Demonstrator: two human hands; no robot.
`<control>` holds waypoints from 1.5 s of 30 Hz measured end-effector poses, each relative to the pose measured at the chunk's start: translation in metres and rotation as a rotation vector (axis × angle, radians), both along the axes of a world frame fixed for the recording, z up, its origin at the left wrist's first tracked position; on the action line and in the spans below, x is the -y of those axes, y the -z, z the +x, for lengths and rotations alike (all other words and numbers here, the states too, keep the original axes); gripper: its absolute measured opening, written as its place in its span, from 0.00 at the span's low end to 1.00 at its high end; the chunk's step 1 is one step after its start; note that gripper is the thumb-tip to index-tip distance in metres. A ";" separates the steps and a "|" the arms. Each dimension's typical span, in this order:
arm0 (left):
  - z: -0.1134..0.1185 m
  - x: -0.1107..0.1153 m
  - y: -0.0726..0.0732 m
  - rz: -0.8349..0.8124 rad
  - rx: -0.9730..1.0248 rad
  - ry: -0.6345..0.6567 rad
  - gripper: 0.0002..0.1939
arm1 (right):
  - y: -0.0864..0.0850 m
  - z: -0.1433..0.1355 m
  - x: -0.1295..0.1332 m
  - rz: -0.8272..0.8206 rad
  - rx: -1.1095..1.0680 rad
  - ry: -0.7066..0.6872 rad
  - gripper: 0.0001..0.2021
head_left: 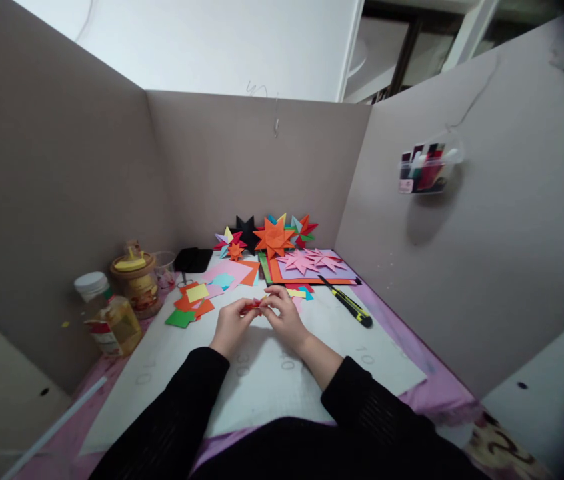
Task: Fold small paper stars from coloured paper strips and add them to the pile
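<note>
red paper piece (257, 305): held between both hands, just above the white board (262, 393); small, seemingly folded, exact shape hard to tell.
left hand (231, 325): thumb and fingers pinched on the left end, likely to steady the paper.
right hand (286, 319): fingertips closed on the other end, probably for fine control.
green square (181, 318) and yellow square (197, 292): loose at left, perhaps for easy reach; flat, matte, crisp-edged.
orange star (275, 237): upright near the back panel (257, 153), likely out of the way; sharp points, layered folds.
pink star (299, 261): lying flat, pleated.
cutter (357, 312): slanting at right, perhaps set aside; slim, black and yellow.
bottle (112, 327): far left, white-capped, see-through.
</note>
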State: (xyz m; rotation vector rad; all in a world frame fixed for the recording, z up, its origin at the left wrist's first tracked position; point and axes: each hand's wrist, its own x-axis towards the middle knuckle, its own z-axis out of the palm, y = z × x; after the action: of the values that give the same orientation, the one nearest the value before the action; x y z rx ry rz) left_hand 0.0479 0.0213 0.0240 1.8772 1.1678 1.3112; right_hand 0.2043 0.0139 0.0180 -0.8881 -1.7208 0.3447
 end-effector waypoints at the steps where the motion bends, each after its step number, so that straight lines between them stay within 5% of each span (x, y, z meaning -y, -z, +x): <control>1: 0.000 0.001 0.000 0.010 -0.014 0.002 0.07 | 0.000 0.000 0.000 0.001 0.005 0.001 0.05; 10: 0.002 0.004 -0.006 -0.105 0.045 0.100 0.12 | 0.000 -0.005 -0.002 -0.143 -0.137 0.008 0.01; 16: 0.002 -0.003 -0.004 -0.257 0.278 0.146 0.13 | 0.011 -0.012 -0.011 -0.425 -0.464 -0.176 0.20; 20: 0.001 -0.006 -0.002 -0.307 0.386 0.153 0.14 | 0.014 -0.013 -0.012 -0.533 -0.472 -0.273 0.21; 32: -0.001 -0.008 0.001 -0.446 0.274 0.106 0.19 | 0.005 -0.005 -0.010 -0.429 -0.403 -0.160 0.16; 45: -0.003 -0.002 -0.011 -0.358 0.256 0.109 0.17 | 0.008 -0.004 -0.012 -0.459 -0.488 -0.271 0.19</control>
State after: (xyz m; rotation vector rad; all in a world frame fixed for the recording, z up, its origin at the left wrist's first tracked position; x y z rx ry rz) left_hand 0.0451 0.0233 0.0349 1.4490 1.0684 1.1545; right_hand 0.2003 0.0257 0.0096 -0.8030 -1.3181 1.0792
